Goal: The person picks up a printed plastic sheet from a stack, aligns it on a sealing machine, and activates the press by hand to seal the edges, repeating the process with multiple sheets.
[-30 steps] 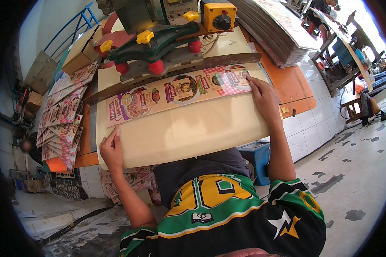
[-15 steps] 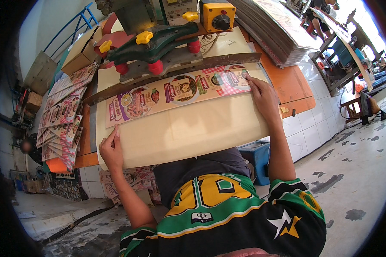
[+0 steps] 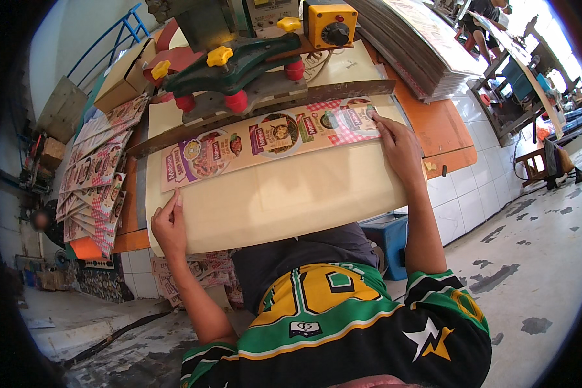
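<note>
A long printed strip with food pictures (image 3: 244, 140) lies along the far part of a cream sheet (image 3: 291, 194). My left hand (image 3: 169, 230) is closed at the strip's near left corner, with thumb and fingertips on its edge. At the other end, my right hand (image 3: 398, 145) grips the strip's right edge, thumb on top and the other fingers largely hidden. Just beyond the strip runs a long metal bar (image 3: 343, 91) of a press machine. Above it sits the dark green press head (image 3: 239, 70) with yellow knobs and red rubber feet.
Piled printed strips (image 3: 94, 171) lie at the left on the orange table (image 3: 443, 129). A cardboard box (image 3: 126, 76) stands behind them, and a tall stack of sheets (image 3: 414, 48) at the far right. A yellow control box (image 3: 330, 24) tops the machine. Another person (image 3: 482, 29) is far right.
</note>
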